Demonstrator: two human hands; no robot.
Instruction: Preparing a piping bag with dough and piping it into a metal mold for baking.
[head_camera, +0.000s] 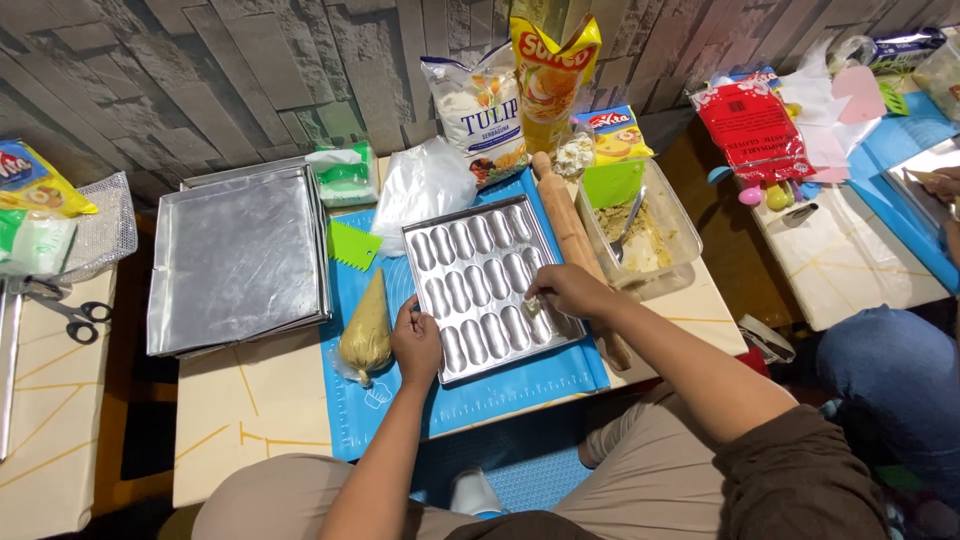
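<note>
Head view: both bare hands work at a metal mould tray (478, 262) with rows of oblong hollows, lying on a blue mat (520, 385) in the middle of the table. The left hand (416, 343) is curled over the tray's near left edge, fingers closed on the rim. The right hand (568, 290) sits over the tray's right side, fingertips pinched together on a small pale bit of dough (533, 306) at one hollow. Just left of the left hand lies a filled piping bag (367, 330) of tan dough, tip pointing far. A wooden rolling pin (577, 247) lies along the tray's right edge, partly under the right forearm. Right of it stands a clear plastic tub (640, 232) with greenish dough and a spoon inside. A stack of flat baking sheets (238, 258) sits to the left, a green scraper (352, 244) between them and the tray. Packets of flour and other ingredients (520, 90) stand at the far edge. Scissors (75, 317) lie far left.
</note>
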